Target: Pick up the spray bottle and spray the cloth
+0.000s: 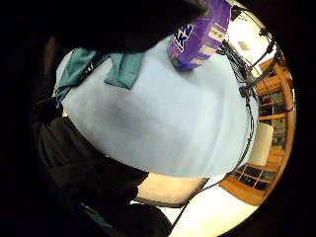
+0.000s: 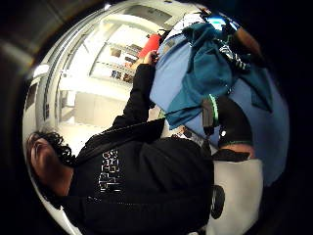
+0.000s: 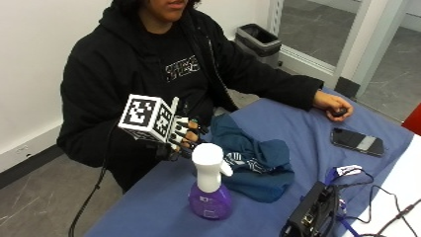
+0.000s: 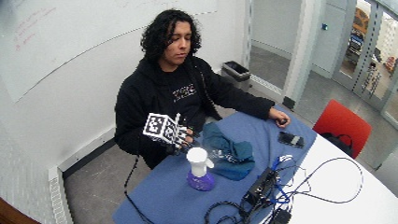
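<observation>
A purple spray bottle (image 3: 210,197) with a white spray head stands upright on the blue table cover (image 3: 158,207), near its front. My gloved right hand (image 3: 182,141) hovers just behind and left of the spray head, fingers loosely bent and holding nothing. A crumpled teal cloth (image 3: 253,158) lies on the cover to the right of the hand, behind the bottle. In the little finger side palm view the bottle (image 1: 200,34) shows close to the palm, with the cloth (image 1: 123,69) beyond it. The thumb side palm view shows the cloth (image 2: 205,73) and the person's black hoodie.
A phone (image 3: 357,140) lies on the cover at the right, and the bare left hand (image 3: 332,106) rests at the far edge. A black box (image 3: 313,212) with cables sits at the front right. A waste bin (image 3: 260,39) stands on the floor behind.
</observation>
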Available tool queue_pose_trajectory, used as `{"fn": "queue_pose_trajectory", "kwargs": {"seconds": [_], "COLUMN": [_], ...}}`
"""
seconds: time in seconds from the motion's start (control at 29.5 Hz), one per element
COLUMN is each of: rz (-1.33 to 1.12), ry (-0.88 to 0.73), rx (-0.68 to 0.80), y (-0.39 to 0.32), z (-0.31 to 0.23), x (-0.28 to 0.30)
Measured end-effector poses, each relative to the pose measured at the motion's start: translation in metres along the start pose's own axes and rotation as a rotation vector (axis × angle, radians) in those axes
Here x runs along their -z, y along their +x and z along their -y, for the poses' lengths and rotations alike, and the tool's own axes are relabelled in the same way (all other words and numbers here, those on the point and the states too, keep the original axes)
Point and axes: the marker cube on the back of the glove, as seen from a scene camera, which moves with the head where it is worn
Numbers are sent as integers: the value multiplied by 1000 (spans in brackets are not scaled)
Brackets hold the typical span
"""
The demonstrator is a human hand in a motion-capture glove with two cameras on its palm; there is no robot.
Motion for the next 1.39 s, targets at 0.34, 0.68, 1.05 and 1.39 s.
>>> {"fn": "queue_pose_trajectory", "kwargs": {"seconds": [0.34, 0.68, 1.05, 1.39], "rz": [-77, -106, 215, 664], "ry": [30, 103, 179, 216], "rx": [-107, -268, -349, -262], "y": [29, 85, 126, 132], "z": [-3, 8, 60, 90], "x": [25, 74, 91, 85]}}
